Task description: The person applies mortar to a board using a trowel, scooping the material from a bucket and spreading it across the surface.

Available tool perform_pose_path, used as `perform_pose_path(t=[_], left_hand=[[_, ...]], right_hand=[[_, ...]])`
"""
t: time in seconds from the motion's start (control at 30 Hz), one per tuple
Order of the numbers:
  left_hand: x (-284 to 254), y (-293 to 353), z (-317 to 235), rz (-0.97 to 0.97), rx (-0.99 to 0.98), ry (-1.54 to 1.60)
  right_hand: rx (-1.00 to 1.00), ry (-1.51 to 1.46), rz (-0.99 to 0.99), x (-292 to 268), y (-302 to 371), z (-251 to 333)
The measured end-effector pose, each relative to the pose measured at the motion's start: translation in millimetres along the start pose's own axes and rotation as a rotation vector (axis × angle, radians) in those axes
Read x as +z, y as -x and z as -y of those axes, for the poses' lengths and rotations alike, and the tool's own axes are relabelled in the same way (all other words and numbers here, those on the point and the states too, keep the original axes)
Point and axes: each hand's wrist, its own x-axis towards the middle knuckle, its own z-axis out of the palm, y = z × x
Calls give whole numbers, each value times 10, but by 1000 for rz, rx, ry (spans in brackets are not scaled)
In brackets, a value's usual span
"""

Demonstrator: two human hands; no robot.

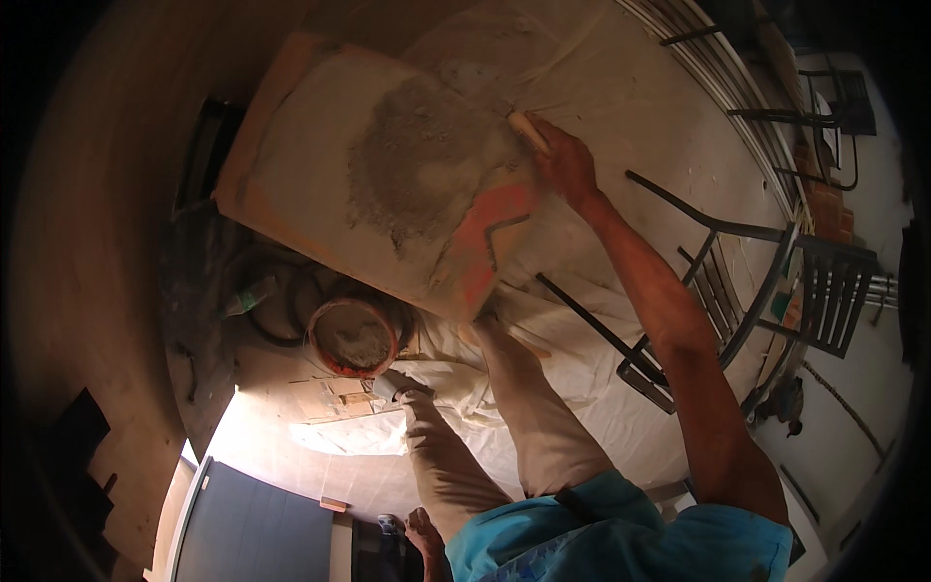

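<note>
My right hand (565,165) is closed around the light wooden handle (529,133) of a tool over the far right edge of a broad board (301,160). The tool's working end is hard to make out against the grey material. A wide patch of wet-looking grey mortar (412,160) spreads over the board, which has orange-brown edges and a red area (495,215) near its right corner. Down by my hip hangs my left hand (424,533), its fingers curled; whether something is in them is hidden.
A reddish bucket (313,339) holding grey material stands below the board, near my feet. A clear bottle (250,296) lies to its left. Pale sheeting (582,320) covers the floor, rumpled around my legs. Dark metal-framed chairs (786,281) stand at the right.
</note>
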Motion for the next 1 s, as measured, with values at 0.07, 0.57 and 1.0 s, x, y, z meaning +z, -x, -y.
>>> perform_pose_path(t=[0.07,0.57,1.0], left_hand=[[55,-30,47,19,-81,77],[42,-336,-37,97,13,3],[-30,-434,-37,-33,2,275]], right_hand=[[-65,3,-49,27,33,-73],[-117,218,138,26,97,-192],[-38,380,274,163,584,471]])
